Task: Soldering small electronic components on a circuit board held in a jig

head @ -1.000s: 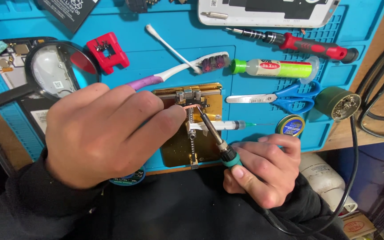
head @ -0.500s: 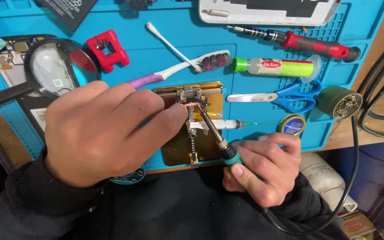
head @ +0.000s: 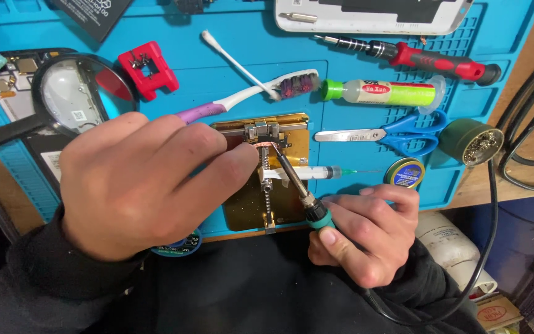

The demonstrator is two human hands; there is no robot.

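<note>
Soldering at the gold clamp fixture on the blue mat.

Your right hand (head: 366,232) is closed in a pen grip around the teal-collared soldering iron (head: 301,188), its tip slanting up and left to the top of the gold board holder (head: 295,145), where a thin copper-coloured strand lies against the clamp. Your left hand (head: 137,185) is curled, fingertips pinched together at that same spot; what they pinch is too small to tell. The holder sits on the blue work mat (head: 353,68) at the near edge of the desk. A small syringe (head: 316,173) lies across the holder just behind the iron. Beyond it lie a toothbrush (head: 248,96), blue-handled scissors (head: 397,133), a green-capped tube (head: 381,93) and a red-handled screwdriver (head: 421,59); a magnifying glass (head: 72,96) lies to the left.
</note>
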